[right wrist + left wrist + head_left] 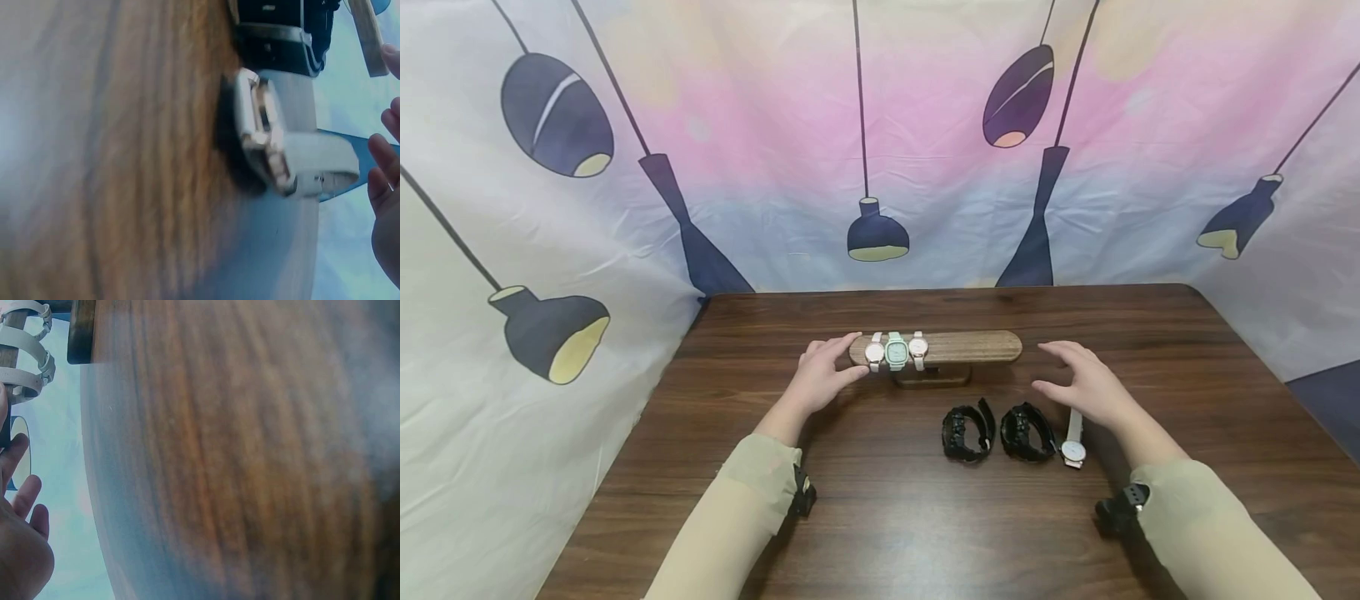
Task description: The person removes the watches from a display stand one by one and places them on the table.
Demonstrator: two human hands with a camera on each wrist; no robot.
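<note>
A wooden watch stand (973,346) carries three watches near its left end: a white-strapped one (874,353), a mint green square one (897,353) and another white-strapped one (918,348). My left hand (822,379) is at the stand's left end, thumb and index finger spread to either side of it; whether they touch it I cannot tell. To the right of the stand, my right hand (1093,383) hovers with fingers apart and nothing held. Below it lies a white-strapped watch (319,159). Two black watches (967,432) (1027,432) lie left of that one.
The dark wooden table (880,525) reaches back to a hanging cloth (805,125) printed with lamps. Cloth also hangs along the left and right sides. Small dark cameras (1120,510) sit on both wrists, over light sleeves.
</note>
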